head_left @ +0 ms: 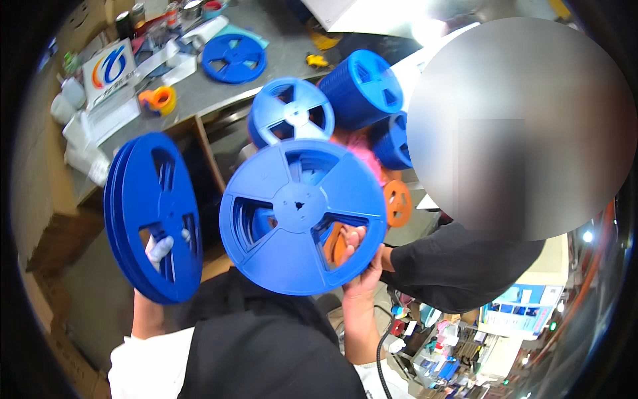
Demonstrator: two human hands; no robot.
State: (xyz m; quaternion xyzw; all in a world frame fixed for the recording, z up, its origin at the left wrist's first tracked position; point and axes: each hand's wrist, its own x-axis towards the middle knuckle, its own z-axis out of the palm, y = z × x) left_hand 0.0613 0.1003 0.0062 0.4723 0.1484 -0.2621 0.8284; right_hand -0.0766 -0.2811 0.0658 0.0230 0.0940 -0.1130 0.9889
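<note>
My left hand grips a small stack of blue plastic reels, held on edge at the left. Its pale-covered fingertips come through one of the cutouts. My right hand is closed on the lower right rim of another blue reel, its fingers showing through the cutout. This reel faces me, with three openings and a small centre hole. More blue rims show behind it, but how many it holds together is hidden. The two held bundles are apart, in front of my dark apron.
Beyond stand several blue reel stacks, with orange reels nearby. A grey bench carries a flat blue reel, orange tape rolls and bottles. Close on the right, another person's black sleeve reaches in. Cardboard boxes line the left.
</note>
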